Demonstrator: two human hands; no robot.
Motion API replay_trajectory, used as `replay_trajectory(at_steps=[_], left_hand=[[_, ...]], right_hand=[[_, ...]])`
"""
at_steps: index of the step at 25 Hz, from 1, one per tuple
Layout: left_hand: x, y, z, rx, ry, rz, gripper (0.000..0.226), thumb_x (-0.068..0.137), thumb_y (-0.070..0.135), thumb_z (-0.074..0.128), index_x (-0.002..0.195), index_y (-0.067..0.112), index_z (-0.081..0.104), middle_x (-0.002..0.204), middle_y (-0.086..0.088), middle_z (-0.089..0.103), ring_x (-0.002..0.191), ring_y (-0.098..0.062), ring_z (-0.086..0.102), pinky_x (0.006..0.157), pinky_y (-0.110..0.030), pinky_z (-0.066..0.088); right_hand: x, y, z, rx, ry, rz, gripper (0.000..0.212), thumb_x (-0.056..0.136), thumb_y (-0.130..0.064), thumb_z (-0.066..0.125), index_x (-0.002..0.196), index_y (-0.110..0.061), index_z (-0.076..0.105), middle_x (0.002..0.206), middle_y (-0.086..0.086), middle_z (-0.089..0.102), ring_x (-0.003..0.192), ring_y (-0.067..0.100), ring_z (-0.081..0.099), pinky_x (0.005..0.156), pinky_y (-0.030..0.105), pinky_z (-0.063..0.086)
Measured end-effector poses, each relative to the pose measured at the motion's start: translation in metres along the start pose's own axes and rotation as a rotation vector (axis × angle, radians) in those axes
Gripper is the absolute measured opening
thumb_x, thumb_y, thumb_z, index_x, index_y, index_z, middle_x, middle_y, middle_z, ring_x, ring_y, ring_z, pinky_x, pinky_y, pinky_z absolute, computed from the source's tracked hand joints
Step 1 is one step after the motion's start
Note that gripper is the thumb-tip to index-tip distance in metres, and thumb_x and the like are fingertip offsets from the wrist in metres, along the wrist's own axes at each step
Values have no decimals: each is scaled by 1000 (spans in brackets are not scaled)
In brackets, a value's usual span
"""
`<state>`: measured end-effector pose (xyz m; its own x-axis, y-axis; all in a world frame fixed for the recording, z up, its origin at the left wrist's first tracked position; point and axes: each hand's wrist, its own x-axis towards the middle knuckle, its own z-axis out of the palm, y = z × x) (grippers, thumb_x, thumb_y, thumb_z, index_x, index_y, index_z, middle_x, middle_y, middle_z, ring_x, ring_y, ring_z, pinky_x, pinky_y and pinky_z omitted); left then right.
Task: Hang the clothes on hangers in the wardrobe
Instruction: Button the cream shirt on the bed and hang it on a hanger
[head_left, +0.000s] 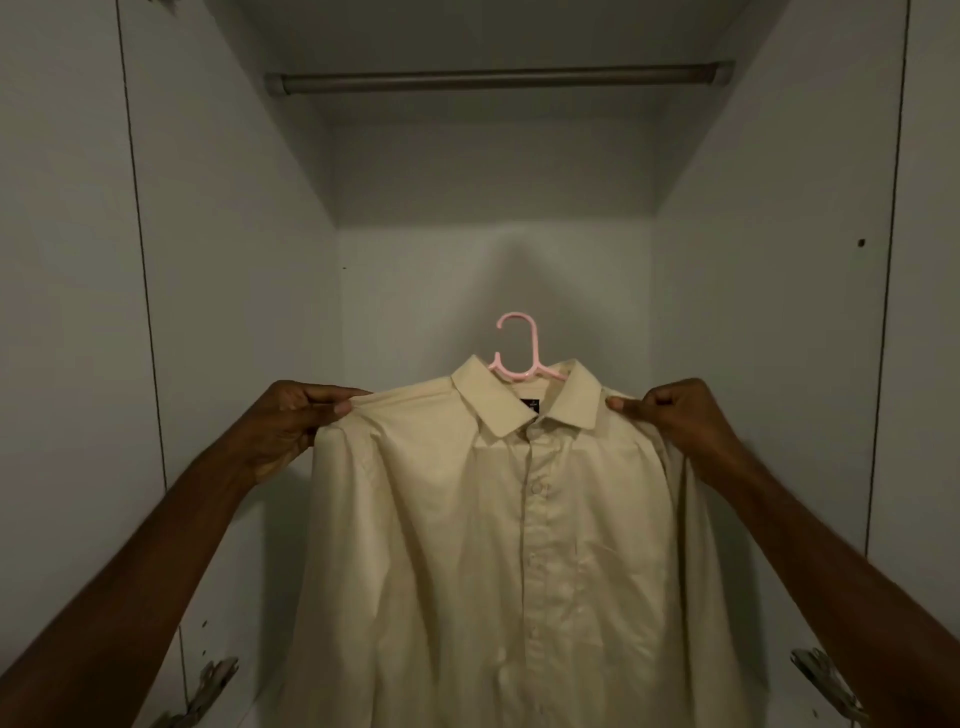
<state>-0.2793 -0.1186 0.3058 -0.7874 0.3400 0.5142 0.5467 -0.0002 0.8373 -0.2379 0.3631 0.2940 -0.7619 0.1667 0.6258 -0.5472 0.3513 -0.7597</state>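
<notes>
Our left hand (291, 415): pinches the cream shirt (498, 545) at one shoulder.
Our right hand (675, 413): pinches the other.
Pink hanger (517, 348): below the rail (498, 78).

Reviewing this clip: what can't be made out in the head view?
- Hanger: its arms are hidden inside the shirt; only the pink hook shows.
- Shirt hem: cut off by the bottom edge.
- Collar label: too small and dark to read.
- Left hand, right hand: fingers partly tucked behind the shoulder cloth.
</notes>
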Motion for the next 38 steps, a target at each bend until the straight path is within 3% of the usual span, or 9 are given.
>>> replay_trajectory(at_steps=[4, 6, 8, 11, 14, 20, 25, 32, 38], left_hand=[[8, -2, -7, 105, 5, -98, 28, 96, 17, 62, 119, 14, 76, 125, -15, 72, 115, -29, 69, 91, -31, 60], [16, 5, -11, 351, 17, -116, 27, 92, 39, 69, 113, 25, 79, 114, -6, 77, 104, -25, 73, 84, -38, 62], [26, 11, -4, 509, 4, -122, 56, 69, 71, 78, 109, 31, 77, 102, 6, 78, 93, -15, 74, 74, -35, 62], [40, 12, 15, 675, 11, -41, 48, 64, 58, 89, 97, 26, 75, 90, 0, 76, 78, -22, 75, 62, -32, 63], [63, 11, 11, 527, 38, 43, 50, 70, 59, 82, 91, 13, 82, 79, -10, 76, 70, -22, 72, 61, -30, 61], [133, 15, 40, 396, 84, 58, 9, 90, 18, 77, 89, 10, 80, 83, -11, 78, 75, -22, 73, 63, -28, 61], [207, 22, 74, 214, 210, 38, 15, 87, 16, 81, 90, 2, 78, 85, -19, 76, 73, -22, 71, 58, -27, 59], [319, 52, 124, 92, 244, 174, 15, 88, 20, 80, 91, 5, 78, 85, -10, 73, 79, -23, 68, 62, -29, 52], [422, 57, 154, 34, 305, 245, 17, 87, 18, 81, 86, 2, 78, 90, -17, 75, 85, -30, 70, 76, -36, 56]], right_hand=[[8, -12, -8, -53, -22, -115, 57, 77, -43, 86, 55, -8, 46, 59, 3, 36, 56, 16, 33, 56, 33, 23], [18, -26, -13, -111, -17, -170, 54, 82, -37, 84, 60, 0, 51, 58, 2, 41, 54, 14, 39, 55, 31, 26], [26, -36, -15, -155, 3, -201, 49, 84, -35, 83, 62, -1, 56, 56, -2, 45, 52, 10, 42, 54, 29, 28], [36, -49, -21, -206, 22, -212, 48, 84, -36, 83, 62, -2, 57, 56, -1, 45, 53, 11, 43, 56, 30, 28], [36, -63, -41, -135, -16, -200, 41, 81, -33, 83, 71, 1, 63, 66, 7, 56, 63, 19, 53, 65, 32, 35], [47, -88, -80, -78, 50, -223, 17, 92, -13, 72, 86, 2, 69, 80, 12, 67, 75, 25, 63, 73, 37, 45], [81, -107, -113, -192, 183, -344, 7, 89, -14, 77, 92, -8, 80, 87, 8, 77, 79, 20, 70, 76, 33, 50], [143, -150, -164, -341, 350, -458, 10, 87, -19, 80, 95, -13, 82, 88, 3, 80, 81, 17, 73, 78, 31, 53], [202, -175, -179, -589, 501, -493, 10, 89, -21, 78, 93, -13, 82, 82, 2, 77, 79, 22, 72, 72, 31, 54]])
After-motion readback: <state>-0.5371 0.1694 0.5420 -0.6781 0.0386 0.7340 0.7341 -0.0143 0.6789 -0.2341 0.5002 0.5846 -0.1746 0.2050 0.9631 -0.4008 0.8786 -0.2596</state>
